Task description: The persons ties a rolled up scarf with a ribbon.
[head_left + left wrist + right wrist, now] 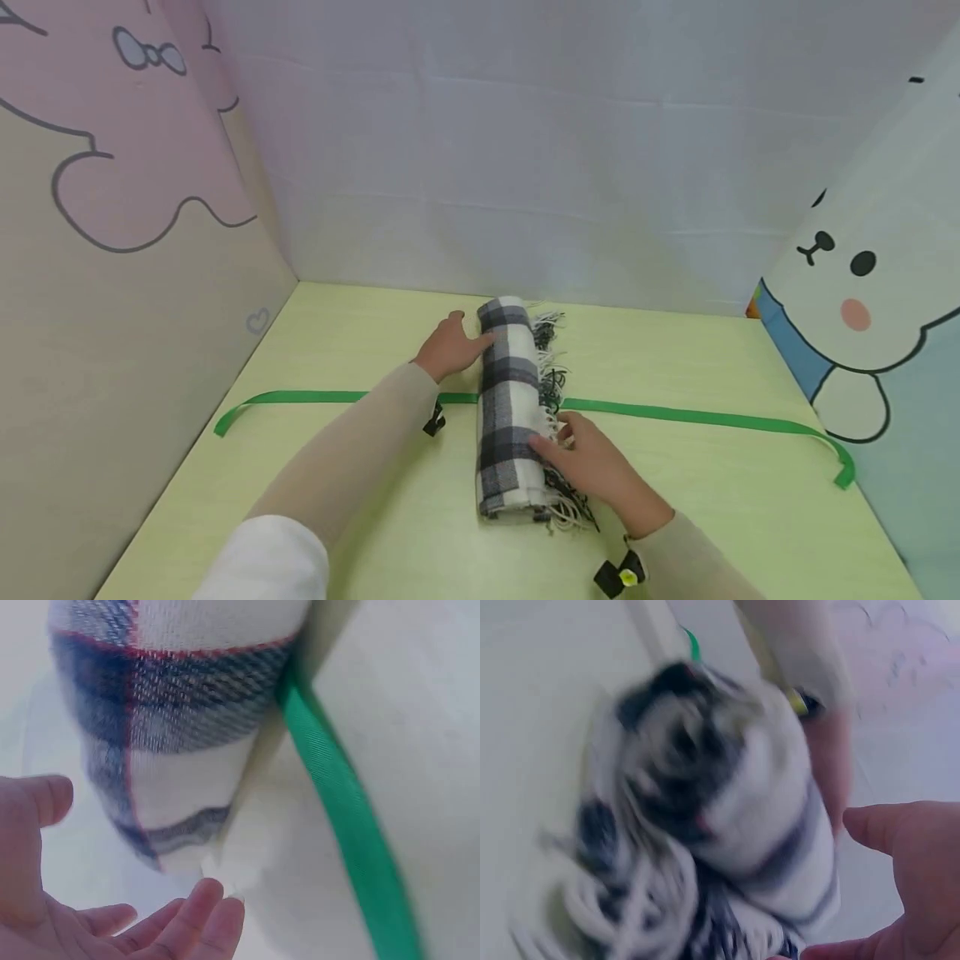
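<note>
A rolled-up plaid scarf (510, 392) in white, grey and black lies lengthwise across the middle of the table, its fringe (555, 387) spilling out along the right side. My left hand (448, 346) is at the roll's far left side, thumb reaching to its edge, and the left wrist view shows the fingers spread. On the near right side is my right hand (592, 467), thumb over the roll and fingers beside the fringe. Thumb and fingers stand apart in the right wrist view, where the roll's spiral end (682, 750) appears blurred.
A green ribbon (675, 412) runs crosswise over the pale yellow table (375, 342) and passes beneath the scarf. White cloth (480, 150) hangs behind, with cartoon-printed panels (142, 183) on both sides.
</note>
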